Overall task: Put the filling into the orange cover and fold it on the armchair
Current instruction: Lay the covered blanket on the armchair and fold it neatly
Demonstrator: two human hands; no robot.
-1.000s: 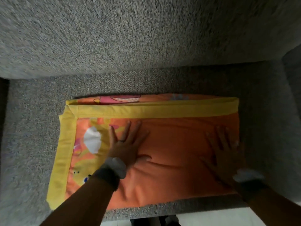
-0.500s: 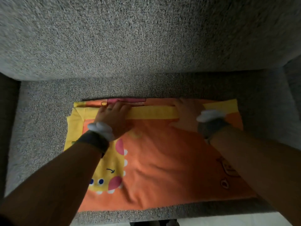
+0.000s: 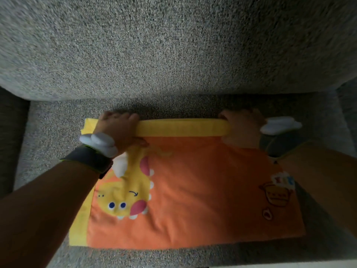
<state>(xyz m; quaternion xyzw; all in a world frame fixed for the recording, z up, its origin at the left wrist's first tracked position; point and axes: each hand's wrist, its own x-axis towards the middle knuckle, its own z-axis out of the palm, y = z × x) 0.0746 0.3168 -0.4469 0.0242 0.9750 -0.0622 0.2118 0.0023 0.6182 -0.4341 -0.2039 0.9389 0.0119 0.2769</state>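
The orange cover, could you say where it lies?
Head view: cover flat on the armchair seat, centre; left hand and right hand grip its far edge.

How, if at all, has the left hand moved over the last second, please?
Yes. The left hand moved from the middle of the orange cover to the yellow band at its far edge, nearer the backrest.

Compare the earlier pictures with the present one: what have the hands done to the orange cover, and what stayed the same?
Both hands left the middle of the orange cover, where they pressed flat, and went to its far yellow edge. The left hand and right hand then slid apart and now grip it near its ends. The cover stays flat on the armchair seat.
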